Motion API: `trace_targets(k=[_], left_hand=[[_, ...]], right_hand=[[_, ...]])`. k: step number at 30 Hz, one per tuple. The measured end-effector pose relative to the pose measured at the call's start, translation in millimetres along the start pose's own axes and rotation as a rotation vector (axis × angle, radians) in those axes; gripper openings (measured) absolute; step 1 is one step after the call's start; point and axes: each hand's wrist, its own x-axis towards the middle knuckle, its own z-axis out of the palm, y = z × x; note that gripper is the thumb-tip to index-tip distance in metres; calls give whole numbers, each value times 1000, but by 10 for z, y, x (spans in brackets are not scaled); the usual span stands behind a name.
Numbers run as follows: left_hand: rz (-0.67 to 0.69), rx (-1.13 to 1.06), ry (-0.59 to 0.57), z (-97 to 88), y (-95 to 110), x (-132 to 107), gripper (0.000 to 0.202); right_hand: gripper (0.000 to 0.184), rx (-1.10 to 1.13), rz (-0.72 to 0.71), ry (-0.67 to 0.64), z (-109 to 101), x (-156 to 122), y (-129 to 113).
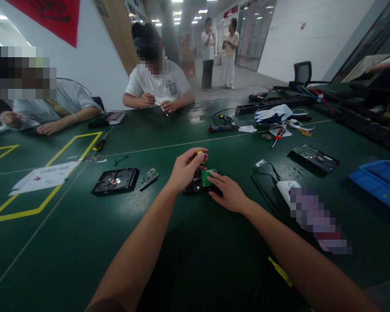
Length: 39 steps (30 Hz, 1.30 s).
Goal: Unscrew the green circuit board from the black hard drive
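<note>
A hard drive (191,186) with a green circuit board (206,178) lies on the table before me. Over its far side, my left hand (187,168) is closed around a screwdriver with a yellow handle (201,157); its tip is hidden. My right hand (226,190) rests on the drive's right side with its fingers apart and outstretched, some touching the board. To the left lie another hard drive casing (116,180), its inside showing, and a loose circuit board (148,177).
On the right are another hard drive (313,158), a white power bank (287,190) with a cable and a blue tray (378,182). Farther back lie a red screwdriver (278,137), an electric screwdriver (223,128) and gloves (273,114). Two people sit opposite. Paper (45,177) lies left.
</note>
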Motion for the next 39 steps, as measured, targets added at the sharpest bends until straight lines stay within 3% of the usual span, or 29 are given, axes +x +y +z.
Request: trace_targets(k=[4,12,25,32,39], left_hand=[[-10,-13,10,-4,0,0,31],[73,228,113,-53,-27,15,31],[157,220,-48,-64,-62,25,35],[232,393,95,-62,-53,7,28],[296,442,87,-69,31,-4,20]], right_hand=[[53,13,4,-1,1,2,1],[53,-2,-5,-5,-24,4,-4],[52,0,-20,0,7,18,16],[54,1,-13,-14,-9,13,4],[53,2,-1,3,2,-3,1]])
